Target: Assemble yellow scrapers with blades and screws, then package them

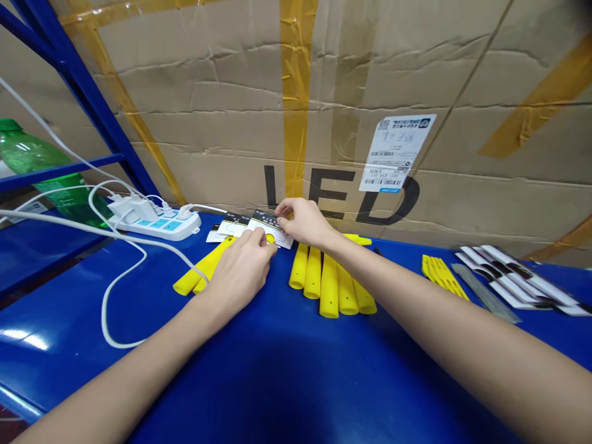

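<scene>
A black-and-white printed card (263,221) lies at the top of a small overlapping stack near the carton. My right hand (308,222) pinches its right edge between thumb and bent fingers. My left hand (243,265) is closed just in front of the card, fingertips at a small yellow piece (270,238) that is mostly hidden. Under and left of that hand lie a few yellow tubes (197,274), partly covered. Beneath my right wrist several more yellow tubes (328,290) fan out side by side, their round open ends towards me.
A large cardboard carton (222,123) walls off the back. At left are a white power strip (169,227) with loose cables and a green bottle (32,154). Flat yellow strips (441,274) and folded white-and-black cards (518,277) lie right on the blue table (259,370).
</scene>
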Available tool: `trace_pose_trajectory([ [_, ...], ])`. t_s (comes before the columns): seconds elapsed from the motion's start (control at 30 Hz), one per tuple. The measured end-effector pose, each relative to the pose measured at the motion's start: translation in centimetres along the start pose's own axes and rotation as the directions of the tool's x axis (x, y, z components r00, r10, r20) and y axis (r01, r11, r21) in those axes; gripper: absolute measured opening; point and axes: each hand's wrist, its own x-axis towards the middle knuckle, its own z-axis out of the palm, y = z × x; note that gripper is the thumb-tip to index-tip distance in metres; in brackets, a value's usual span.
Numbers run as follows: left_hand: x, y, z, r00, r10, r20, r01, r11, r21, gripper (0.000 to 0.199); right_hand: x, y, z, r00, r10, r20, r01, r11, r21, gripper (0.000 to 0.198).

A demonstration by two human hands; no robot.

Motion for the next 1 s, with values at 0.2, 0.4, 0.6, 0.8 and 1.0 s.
trace_pose_trajectory([
  [0.2,0.0,2.6,-0.7,0.986,0.118,-0.114,-0.132,0.983,-0.13,0.03,-5.5,-0.2,-4.1,0.997,-0.071,-0.041,0.073,0.995,0.061,0.014],
  [0.4,3.2,5.0,-3.7,0.989,0.147,0.035,-0.131,0.949,-0.286,0.024,-9.8,1.9,-9.6,0.999,0.053,-0.012,-0.052,0.997,0.06,0.012],
  [0.6,7.8,5.6,-5.4,0.947,-0.035,0.319,0.07,0.993,-0.099,0.035,-11.7,4.5,-11.9,0.968,0.251,-0.007,-0.25,0.959,-0.133,0.009],
  [0.8,8.4,5.9,-4.4,0.904,-0.019,0.426,0.078,0.989,-0.123,0.052,-11.6,5.0,-9.5,0.944,0.331,0.005,-0.314,0.9,-0.303,0.008],
  [1.0,8.0,6.3,-4.4,0.879,0.062,0.473,0.027,0.984,-0.179,0.049,-11.1,4.9,-7.7,0.931,0.364,-0.003,-0.343,0.874,-0.344,0.014],
])
